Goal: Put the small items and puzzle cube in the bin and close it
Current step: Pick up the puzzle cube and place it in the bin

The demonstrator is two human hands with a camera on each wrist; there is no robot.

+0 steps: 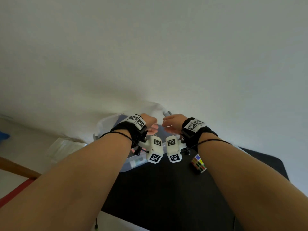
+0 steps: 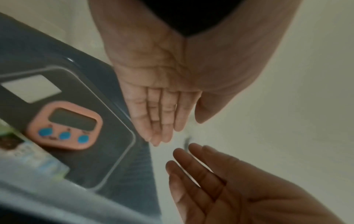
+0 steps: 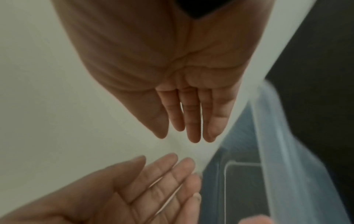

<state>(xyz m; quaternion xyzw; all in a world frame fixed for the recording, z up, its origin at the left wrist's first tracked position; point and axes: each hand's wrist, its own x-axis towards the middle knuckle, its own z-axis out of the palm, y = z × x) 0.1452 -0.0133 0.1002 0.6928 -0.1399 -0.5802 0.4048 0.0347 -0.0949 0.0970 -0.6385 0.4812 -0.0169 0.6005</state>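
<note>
Left hand [image 1: 150,125] raised over the far side of the clear bin [image 1: 106,124], palm turned inward, fingers [image 2: 159,121] straight and close together, gripping nothing. Right hand [image 1: 173,124] level with it, just beside, palm facing the left one, fingers [image 3: 191,118] likewise straight and relaxed, nothing held. Fingertips of the two hands near each other but apart, a strip of pale wall showing between them in both wrist views.

Clear bin standing on the black mat [image 1: 158,189], under and just beyond the wrists, uncovered on top. Behind the hands, a pale translucent panel with a grey handle, possibly the bin's lid [image 1: 156,107] standing upright against the wall; too blurred to be sure. Inside the bin, seen from the left wrist: pink timer [image 2: 65,127] with three blue buttons lying flat on the bottom, a white card [image 2: 30,88] just beside it, and a greenish printed packet [image 2: 28,157] near the bin's wall, blurred.

Puzzle cube [image 1: 198,163] outside the bin, resting on the black mat near the right forearm, well clear of both hands, coloured squares facing up.

Off the mat's left edge: pale floor, a wooden strip [image 1: 18,167] and a red band [image 1: 15,190].
</note>
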